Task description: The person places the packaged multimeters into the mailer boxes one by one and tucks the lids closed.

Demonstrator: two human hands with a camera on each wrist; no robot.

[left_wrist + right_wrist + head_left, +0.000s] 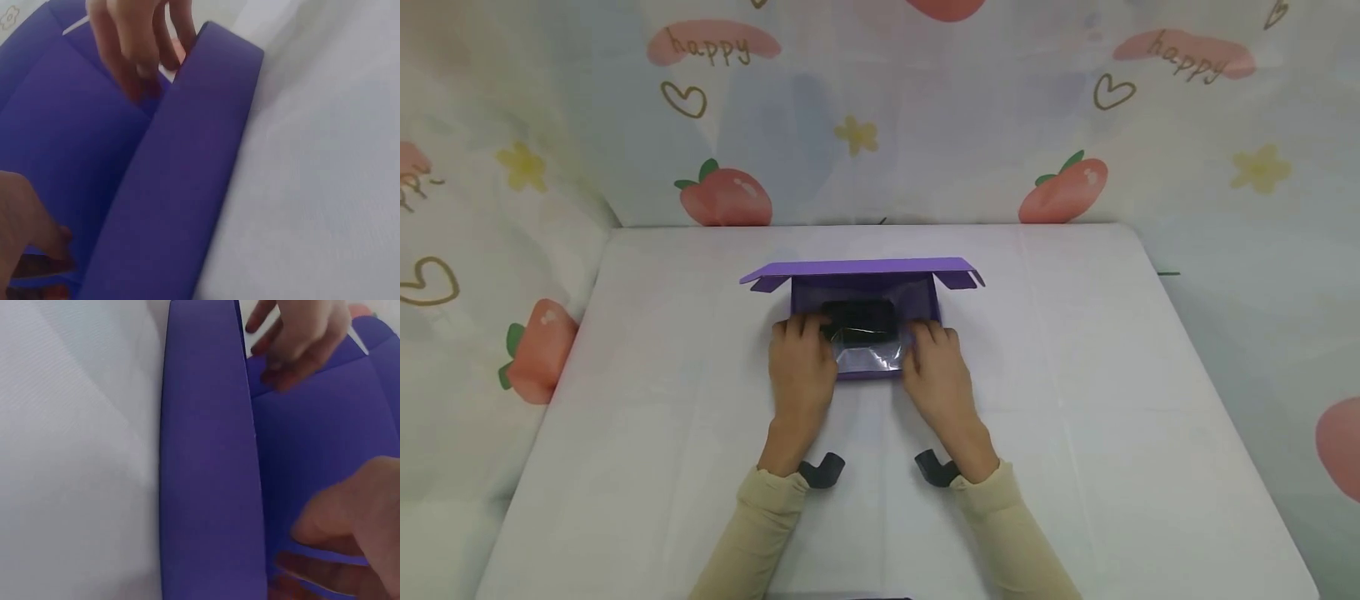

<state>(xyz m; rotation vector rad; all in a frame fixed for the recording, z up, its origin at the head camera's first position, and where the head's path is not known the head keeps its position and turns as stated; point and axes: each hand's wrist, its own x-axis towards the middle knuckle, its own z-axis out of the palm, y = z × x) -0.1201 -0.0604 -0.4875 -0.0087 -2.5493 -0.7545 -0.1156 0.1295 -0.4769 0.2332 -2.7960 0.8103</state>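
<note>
An open purple box (865, 377) lies on the table with its lid raised at the back. Inside it sits a flat black object (861, 318), with clear plastic wrap (868, 358) showing at its front. My left hand (801, 358) reaches over the box's left side, fingertips at the black object's left edge. At the right side, my right hand (936, 362) has its fingers beside the plastic. Both wrist views show loosely bent fingers with gaps between them, nothing visibly gripped. There the front wall (181, 150) of the box hides what lies low inside.
A white cloth covers the table (1120, 433) around the box. Behind stands a printed curtain (925, 108) with hearts and fruit. Black curved pieces (823, 472) stick out at both wrists, beside the beige sleeves (760, 517). The lid's side flaps (958, 279) jut out.
</note>
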